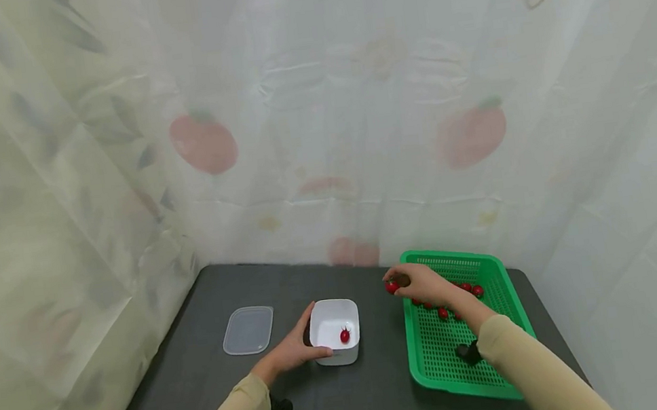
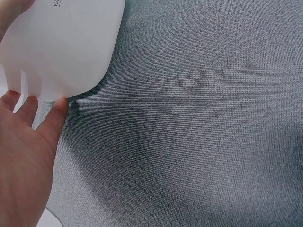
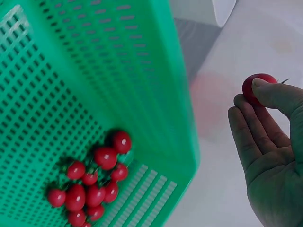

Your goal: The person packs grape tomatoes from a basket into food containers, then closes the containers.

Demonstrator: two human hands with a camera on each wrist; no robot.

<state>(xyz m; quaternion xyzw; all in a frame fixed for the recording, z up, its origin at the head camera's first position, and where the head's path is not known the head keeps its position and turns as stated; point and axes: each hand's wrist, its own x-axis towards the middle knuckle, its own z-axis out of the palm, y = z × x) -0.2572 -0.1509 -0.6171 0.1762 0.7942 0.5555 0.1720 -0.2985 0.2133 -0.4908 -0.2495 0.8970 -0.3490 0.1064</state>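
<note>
My left hand [image 1: 293,350] grips the side of a white square container [image 1: 338,356], thumb at the front and fingers along its left side. One cherry tomato [image 1: 344,335] lies inside it. In the left wrist view the fingertips [image 2: 57,111] touch the container's wall [image 2: 75,52]. My right hand [image 1: 421,284] pinches another cherry tomato [image 3: 259,88] between thumb and fingers, its thin stem showing. That hand is above the left rim of a green basket [image 1: 418,358], where several cherry tomatoes [image 3: 94,194] lie together.
A translucent lid [image 1: 248,330] lies on the dark grey table [image 1: 204,391], left of the container. Behind the table hangs a pale curtain [image 1: 326,185] printed with fruit, with more of it along the left and right sides.
</note>
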